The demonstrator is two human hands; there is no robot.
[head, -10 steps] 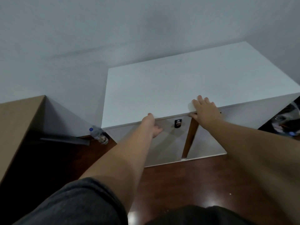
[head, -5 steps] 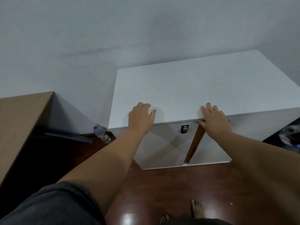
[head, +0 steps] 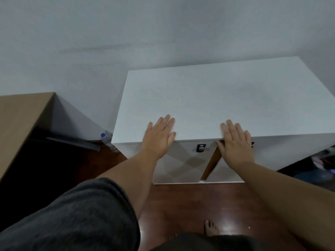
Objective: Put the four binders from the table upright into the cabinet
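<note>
No binder is in view. The white cabinet stands against the wall, its top bare. My left hand lies flat on the top's front edge, fingers spread, holding nothing. My right hand rests over the front edge further right, fingers on the top and thumb down by the door gap. The left door carries a small black lock. Between it and the right door a narrow brown wedge of the inside shows, so the right door stands slightly ajar.
A brown table fills the left edge, with a dark bar beneath it. A plastic bottle with a blue cap lies on the dark wooden floor by the cabinet's left corner. Clutter sits at the far right. My bare foot is below.
My left hand has risen from the front of the left door onto the cabinet top and flattened there. My right hand has stayed at the front edge. My head has tipped slightly down.
</note>
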